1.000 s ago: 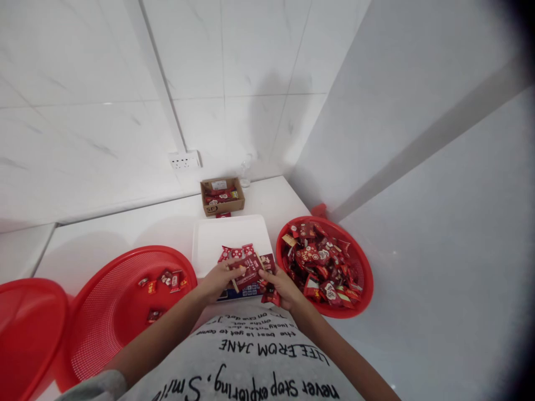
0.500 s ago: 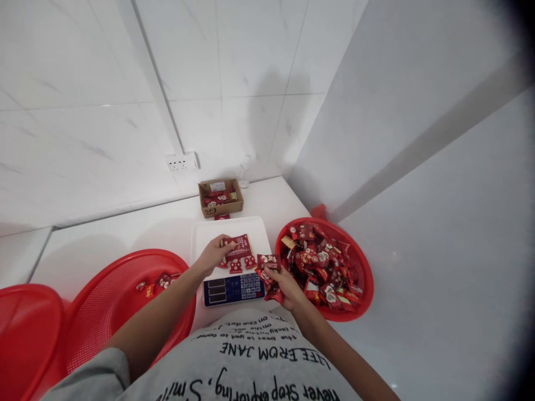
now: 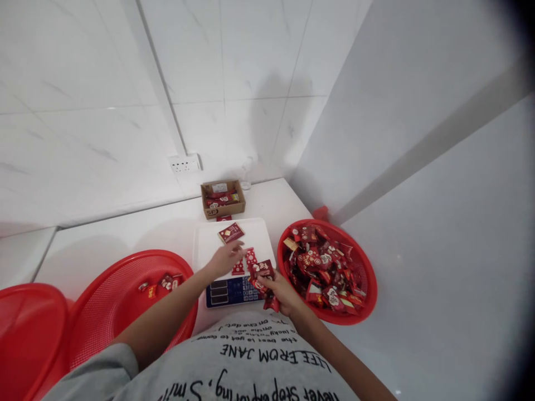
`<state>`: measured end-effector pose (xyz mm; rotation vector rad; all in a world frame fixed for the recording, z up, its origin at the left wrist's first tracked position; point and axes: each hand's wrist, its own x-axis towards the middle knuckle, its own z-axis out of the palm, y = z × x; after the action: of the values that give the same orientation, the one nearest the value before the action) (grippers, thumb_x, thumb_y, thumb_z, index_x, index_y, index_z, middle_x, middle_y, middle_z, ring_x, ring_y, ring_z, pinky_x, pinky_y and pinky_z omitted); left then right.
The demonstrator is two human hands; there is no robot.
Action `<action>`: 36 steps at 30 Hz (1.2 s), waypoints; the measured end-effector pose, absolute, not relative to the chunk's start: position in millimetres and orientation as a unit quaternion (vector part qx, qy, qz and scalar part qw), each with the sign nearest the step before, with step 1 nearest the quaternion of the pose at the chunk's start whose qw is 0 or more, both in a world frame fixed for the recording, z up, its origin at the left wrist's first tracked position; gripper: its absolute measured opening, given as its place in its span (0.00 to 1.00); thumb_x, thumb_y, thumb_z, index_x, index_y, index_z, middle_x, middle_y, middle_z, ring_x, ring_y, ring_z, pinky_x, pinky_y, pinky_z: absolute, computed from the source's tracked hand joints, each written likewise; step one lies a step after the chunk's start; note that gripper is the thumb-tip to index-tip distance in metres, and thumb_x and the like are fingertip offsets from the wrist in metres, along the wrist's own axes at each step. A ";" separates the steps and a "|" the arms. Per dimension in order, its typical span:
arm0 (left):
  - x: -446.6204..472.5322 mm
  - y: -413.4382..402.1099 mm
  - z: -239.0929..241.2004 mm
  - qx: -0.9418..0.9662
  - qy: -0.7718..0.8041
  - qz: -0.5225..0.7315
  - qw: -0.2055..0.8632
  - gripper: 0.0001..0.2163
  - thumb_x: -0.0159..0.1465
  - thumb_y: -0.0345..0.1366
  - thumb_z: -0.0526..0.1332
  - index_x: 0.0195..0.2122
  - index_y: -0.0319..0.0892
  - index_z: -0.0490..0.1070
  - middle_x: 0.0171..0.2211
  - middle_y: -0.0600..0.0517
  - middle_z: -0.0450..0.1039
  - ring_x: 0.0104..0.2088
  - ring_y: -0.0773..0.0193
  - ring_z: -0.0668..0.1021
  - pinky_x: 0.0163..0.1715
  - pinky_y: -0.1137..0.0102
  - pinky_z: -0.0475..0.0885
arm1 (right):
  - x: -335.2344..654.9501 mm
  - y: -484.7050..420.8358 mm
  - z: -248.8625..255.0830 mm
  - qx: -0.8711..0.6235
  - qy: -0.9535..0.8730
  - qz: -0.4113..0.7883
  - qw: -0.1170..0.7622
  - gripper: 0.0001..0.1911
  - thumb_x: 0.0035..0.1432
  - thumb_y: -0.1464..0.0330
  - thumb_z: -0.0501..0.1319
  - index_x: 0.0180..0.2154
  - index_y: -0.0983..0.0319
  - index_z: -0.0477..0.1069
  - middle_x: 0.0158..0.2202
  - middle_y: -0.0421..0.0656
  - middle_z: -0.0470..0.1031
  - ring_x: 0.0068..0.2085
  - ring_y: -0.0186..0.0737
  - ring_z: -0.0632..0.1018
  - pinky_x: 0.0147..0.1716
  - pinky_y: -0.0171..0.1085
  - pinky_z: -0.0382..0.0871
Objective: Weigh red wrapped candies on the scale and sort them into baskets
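Observation:
A white scale (image 3: 211,240) with a blue keypad stands in front of me. One red packet (image 3: 231,232) lies alone on its far part, and two small red packets (image 3: 244,262) lie nearer. My left hand (image 3: 225,259) hovers over the pan beside the small packets, fingers loosely spread and holding nothing. My right hand (image 3: 279,291) is closed on a bunch of red packets (image 3: 261,274) at the scale's right front corner.
A red basket (image 3: 368,278) full of red packets sits at the right. Another red basket (image 3: 112,278) on the left holds a few packets, with a red tub (image 3: 25,328) beyond it. A small cardboard box (image 3: 221,200) of packets stands by the tiled wall.
My left hand carried a red packet to the far part of the scale pan, let it go and drew back. My right hand stayed put with its bunch.

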<state>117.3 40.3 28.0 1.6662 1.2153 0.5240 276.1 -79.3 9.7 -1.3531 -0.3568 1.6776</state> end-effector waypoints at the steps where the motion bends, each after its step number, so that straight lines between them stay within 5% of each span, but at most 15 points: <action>1: 118.4 28.4 28.5 0.695 0.461 0.195 0.516 0.11 0.56 0.41 0.61 0.39 0.45 0.74 0.34 0.52 0.77 0.36 0.59 0.76 0.38 0.68 0.68 | 273.9 -78.7 11.3 -0.546 -0.155 0.686 0.455 0.25 0.35 0.61 0.72 0.35 0.60 0.67 0.22 0.32 0.69 0.18 0.25 0.65 0.15 0.26 0.58; 10: 109.8 4.0 20.9 0.613 0.430 0.219 0.626 0.06 0.52 0.35 0.63 0.31 0.41 0.71 0.26 0.54 0.73 0.28 0.63 0.73 0.31 0.71 0.66 | 262.4 -76.2 15.5 -0.528 -0.193 0.709 0.427 0.28 0.36 0.62 0.72 0.41 0.60 0.68 0.25 0.34 0.71 0.19 0.25 0.66 0.16 0.26 0.57; 14: 110.8 35.6 22.7 0.638 0.503 0.240 0.532 0.07 0.53 0.35 0.63 0.33 0.42 0.72 0.23 0.55 0.71 0.27 0.62 0.72 0.32 0.69 0.66 | 266.8 -76.3 12.6 -0.544 -0.183 0.702 0.421 0.28 0.36 0.61 0.71 0.41 0.59 0.66 0.22 0.33 0.70 0.18 0.25 0.65 0.16 0.26 0.56; 22: 119.0 84.3 17.9 0.637 0.530 0.282 0.482 0.10 0.51 0.29 0.65 0.36 0.43 0.74 0.40 0.48 0.75 0.47 0.53 0.71 0.50 0.64 0.61 | 271.8 -78.2 12.5 -0.558 -0.159 0.706 0.406 0.27 0.37 0.62 0.71 0.42 0.58 0.67 0.23 0.33 0.71 0.17 0.24 0.65 0.16 0.25 0.58; 25: 117.9 63.8 16.6 0.629 0.527 0.279 0.498 0.09 0.54 0.33 0.63 0.38 0.44 0.74 0.40 0.48 0.75 0.45 0.54 0.73 0.48 0.64 0.64 | 273.5 -78.5 14.2 -0.556 -0.141 0.701 0.424 0.26 0.37 0.63 0.70 0.41 0.58 0.67 0.24 0.34 0.72 0.18 0.25 0.67 0.16 0.25 0.59; 28: 116.9 26.7 19.5 0.609 0.506 0.259 0.554 0.10 0.57 0.38 0.62 0.39 0.42 0.73 0.34 0.49 0.75 0.38 0.58 0.75 0.41 0.66 0.68 | 272.6 -77.3 19.7 -0.541 -0.136 0.703 0.440 0.27 0.39 0.63 0.69 0.43 0.57 0.66 0.26 0.35 0.73 0.19 0.27 0.68 0.16 0.27 0.60; 36: 110.8 -43.0 28.5 0.291 0.407 0.213 0.839 0.21 0.57 0.52 0.61 0.46 0.43 0.69 0.40 0.47 0.74 0.37 0.61 0.76 0.40 0.63 0.72 | 254.1 -74.3 37.6 -0.512 -0.169 0.706 0.460 0.25 0.41 0.62 0.69 0.42 0.56 0.67 0.31 0.36 0.73 0.23 0.28 0.71 0.20 0.28 0.64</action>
<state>110.8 -43.0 28.5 0.6147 0.8603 0.4501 254.1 -74.3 37.6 -1.2608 -0.4170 1.7372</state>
